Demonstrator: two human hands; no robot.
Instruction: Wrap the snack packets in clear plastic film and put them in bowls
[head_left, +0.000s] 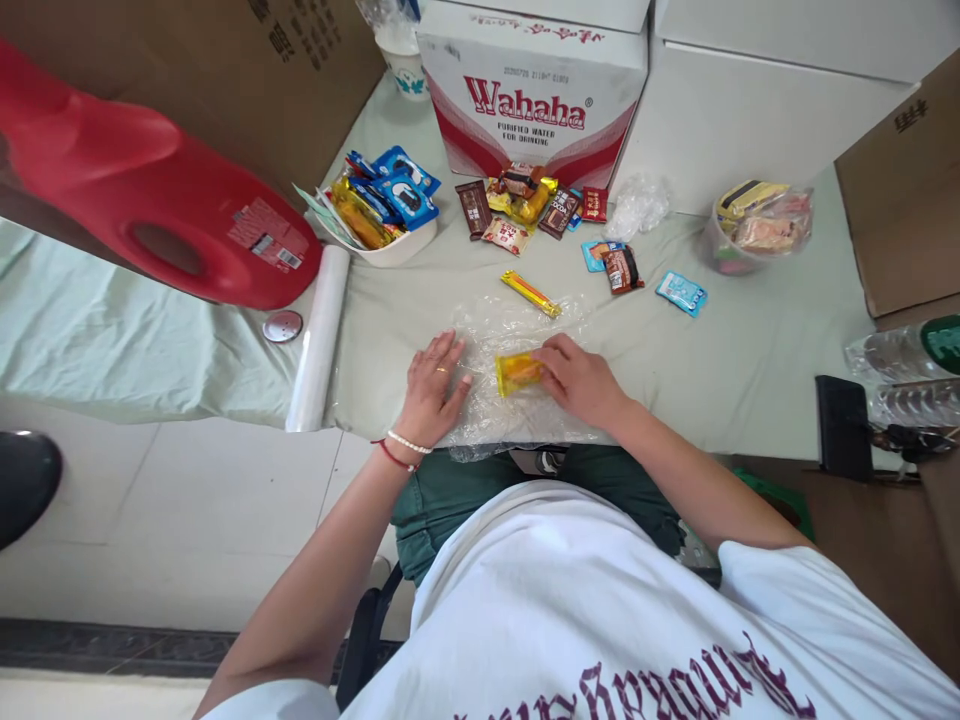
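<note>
A sheet of clear plastic film (487,425) lies spread and wrinkled on the cloth-covered table in front of me. My left hand (436,385) rests on the film's left side, fingers stretched and apart, holding nothing. Between the thumb and fingers of my right hand (581,380) is the right end of a yellow-wrapped snack (516,374), over the middle of the film. Just beyond the film's far part lies a slim yellow snack stick (531,293).
Several wrapped snacks (517,205) lie before a Wahaha box (536,100). A white snack tub (394,245) and red jug (172,200) stand left, near a film roll (319,340). On the right are a blue packet (681,293), clear tub (727,250) and phone (844,428).
</note>
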